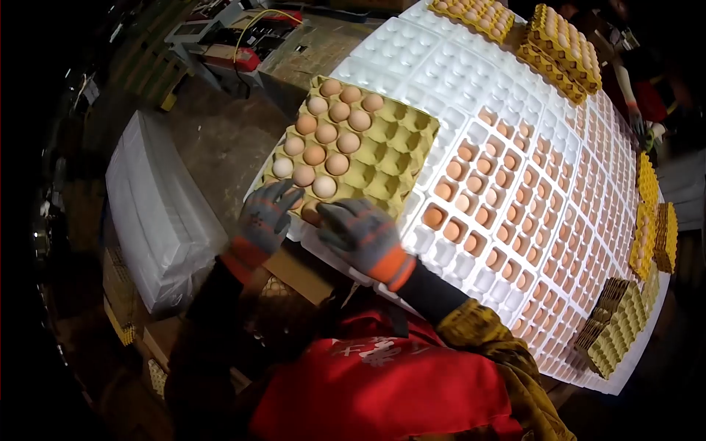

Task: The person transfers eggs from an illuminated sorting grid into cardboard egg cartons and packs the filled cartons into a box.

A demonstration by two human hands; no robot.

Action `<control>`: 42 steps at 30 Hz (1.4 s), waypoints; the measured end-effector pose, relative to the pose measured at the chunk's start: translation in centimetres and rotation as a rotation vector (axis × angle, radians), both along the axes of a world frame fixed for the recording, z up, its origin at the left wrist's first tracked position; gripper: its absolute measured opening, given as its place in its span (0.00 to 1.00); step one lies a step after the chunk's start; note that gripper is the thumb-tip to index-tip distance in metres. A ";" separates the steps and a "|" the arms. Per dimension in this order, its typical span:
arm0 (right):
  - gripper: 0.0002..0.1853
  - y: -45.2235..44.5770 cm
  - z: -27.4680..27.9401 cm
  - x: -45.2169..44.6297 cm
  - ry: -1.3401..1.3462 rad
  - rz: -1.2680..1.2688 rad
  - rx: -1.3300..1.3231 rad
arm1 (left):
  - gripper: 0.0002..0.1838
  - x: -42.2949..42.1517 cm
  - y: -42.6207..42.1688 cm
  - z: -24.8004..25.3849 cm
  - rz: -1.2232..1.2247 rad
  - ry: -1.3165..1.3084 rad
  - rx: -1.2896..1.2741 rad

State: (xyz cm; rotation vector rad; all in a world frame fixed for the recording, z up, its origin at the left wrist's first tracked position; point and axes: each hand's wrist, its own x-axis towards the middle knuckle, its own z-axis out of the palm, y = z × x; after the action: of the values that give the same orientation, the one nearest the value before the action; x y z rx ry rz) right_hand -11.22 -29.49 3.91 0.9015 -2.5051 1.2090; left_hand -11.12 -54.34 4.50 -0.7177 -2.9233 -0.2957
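Observation:
A yellow pulp egg tray (pixel 376 167) sits at the near left of a white sheet of moulded cells, with brown and pale eggs (pixel 326 133) filling its left side and bare cups on its right. My left hand (pixel 263 219), in a grey glove with an orange cuff, reaches over the tray's near left corner, its fingers slightly apart over the eggs there. My right hand (pixel 360 234), gloved alike, curls at the tray's near edge beside a brown egg (pixel 312 214); the fingertips are blurred and what lies under them is hidden.
White moulded trays (pixel 460 73) spread right, many cells holding eggs. Filled yellow trays (pixel 562 48) are stacked at the far side, emptied trays (pixel 618 323) at the near right. Wrapped white packaging (pixel 158 213) stands left. A co-worker's arm (pixel 625 84) shows at far right.

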 end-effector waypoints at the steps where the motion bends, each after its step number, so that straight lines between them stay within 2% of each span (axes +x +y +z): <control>1: 0.22 -2.5 -0.8 -0.3 0.037 -0.020 0.123 | 0.23 -0.7 -0.7 -0.6 -0.033 -0.019 -0.078; 2: 0.23 -4.3 -1.8 -0.7 0.075 -0.041 0.245 | 0.22 -1.3 -1.3 -1.4 -0.067 -0.037 -0.156; 3: 0.23 -5.1 -2.3 -1.0 -0.006 -0.033 0.246 | 0.21 -1.9 -1.7 -1.7 -0.104 -0.056 -0.235; 5: 0.22 -6.3 -2.9 -2.0 -0.167 -0.028 0.249 | 0.21 -3.3 -2.7 -1.2 -0.155 -0.189 -0.150; 6: 0.21 -6.0 -2.2 -2.1 -0.379 -0.008 0.008 | 0.21 -4.0 -3.0 -1.1 -0.182 -0.257 -0.104; 7: 0.20 -4.7 -1.1 -2.1 -0.590 0.009 -0.236 | 0.23 -4.4 -4.6 -2.2 -0.295 -0.127 0.126; 8: 0.18 -3.3 -0.4 -2.3 -0.794 0.026 -0.483 | 0.22 -4.1 -4.5 -1.9 -0.126 -0.348 0.544; 10: 0.17 -0.1 -1.8 -3.9 -1.036 -0.009 -0.787 | 0.19 -3.1 -4.2 -0.1 0.247 -0.779 1.365; 11: 0.15 0.1 0.3 -4.1 -1.243 0.002 -1.152 | 0.20 -3.9 -5.4 -0.2 0.336 -0.723 1.334; 12: 0.15 0.1 1.7 -4.3 -1.155 -0.061 -1.032 | 0.20 -4.4 -5.6 -0.5 0.350 -0.785 1.319; 14: 0.18 -2.0 0.8 -5.1 -0.639 -0.089 -0.342 | 0.19 -5.1 -5.2 -1.1 0.369 -0.908 1.284; 15: 0.22 -3.1 1.5 -4.6 -0.338 -0.172 0.057 | 0.15 -5.3 -3.2 -1.6 0.041 -0.397 0.764; 16: 0.23 -4.4 0.9 -4.7 -0.108 -0.207 0.249 | 0.20 -5.3 -1.7 -0.9 -0.036 -0.092 0.402; 18: 0.23 -6.0 -0.1 -5.3 -0.235 -0.202 0.481 | 0.23 -6.3 0.6 -2.2 -0.095 -0.027 -0.332; 21: 0.25 -3.3 0.0 -5.8 -0.425 -0.174 -0.015 | 0.21 -7.5 -0.1 -1.8 -0.122 -0.103 -0.186; 22: 0.23 -1.5 -1.2 -5.9 -0.809 -0.183 -0.450 | 0.21 -7.9 -1.0 -2.3 -0.071 -0.235 0.162; 24: 0.22 0.9 0.0 -6.4 -0.993 -0.179 -0.927 | 0.21 -8.6 -3.6 -3.3 0.042 -0.487 0.858; 25: 0.22 1.5 0.2 -6.6 -0.931 -0.194 -0.782 | 0.23 -8.5 -3.9 -1.6 0.275 -0.820 1.231; 26: 0.21 1.9 0.2 -7.3 -0.870 -0.210 -0.635 | 0.23 -8.7 -3.4 -1.1 0.245 -0.617 1.062; 27: 0.22 2.1 -2.3 -8.5 -0.372 -0.121 -0.290 | 0.24 -9.0 -2.6 -0.7 0.213 -0.412 0.894; 28: 0.23 0.3 0.5 -7.9 -0.259 -0.207 -0.010 | 0.24 -9.4 -2.0 -0.5 0.182 -0.205 0.725; 29: 0.22 -0.9 0.9 -7.9 -0.168 -0.250 0.179 | 0.25 -10.0 -2.1 -1.8 0.087 -0.081 0.597; 30: 0.22 -1.9 1.0 -8.0 -0.076 -0.295 0.368 | 0.25 -10.2 -1.4 -1.1 0.083 -0.046 0.382; 31: 0.19 -3.0 0.1 -8.3 -0.116 -0.318 0.523 | 0.25 -10.3 -0.2 0.1 0.076 -0.012 0.167; 32: 0.19 -4.0 -0.2 -8.5 -0.163 -0.304 0.551 | 0.26 -10.1 0.7 0.8 0.066 0.020 -0.047; 33: 0.17 -4.5 -0.3 -8.7 -0.163 -0.313 0.603 | 0.21 -9.9 0.9 -0.1 -0.022 0.071 -0.117; 34: 0.15 -4.8 -0.4 -9.0 -0.164 -0.323 0.658 | 0.24 -10.4 0.2 -2.0 -0.002 0.078 -0.194; 36: 0.18 -4.0 -2.3 -8.9 -0.014 -0.348 0.421 | 0.31 -11.9 0.1 -6.2 0.011 0.094 -0.332; 37: 0.19 -3.1 -2.2 -8.5 -0.024 -0.337 0.283 | 0.31 -12.2 1.9 -3.4 0.081 -0.120 -0.374; 38: 0.22 -2.1 -0.9 -7.4 -0.123 -0.355 0.246 | 0.30 -12.0 1.7 -3.5 0.074 -0.075 -0.369; 39: 0.24 -0.6 -0.1 -5.9 -0.106 -0.379 0.097 | 0.30 -12.0 1.6 -3.0 0.050 -0.068 -0.350; 40: 0.26 0.7 0.5 -4.1 -0.085 -0.394 -0.055 | 0.28 -11.4 1.8 -1.2 0.016 -0.060 -0.247; 41: 0.27 2.7 1.2 -2.0 -0.164 -0.430 -0.102 | 0.29 -11.7 0.3 -2.5 0.019 -0.051 -0.151; 42: 0.25 5.0 1.9 0.1 -0.227 -0.434 -0.181 | 0.30 -10.9 0.3 -1.7 0.067 -0.157 0.107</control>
State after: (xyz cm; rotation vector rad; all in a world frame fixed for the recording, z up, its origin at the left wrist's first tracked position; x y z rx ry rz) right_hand -11.15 -24.49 5.83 0.1679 -2.5177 1.4122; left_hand -22.05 -54.05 2.76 -0.6058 -3.0413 -0.5191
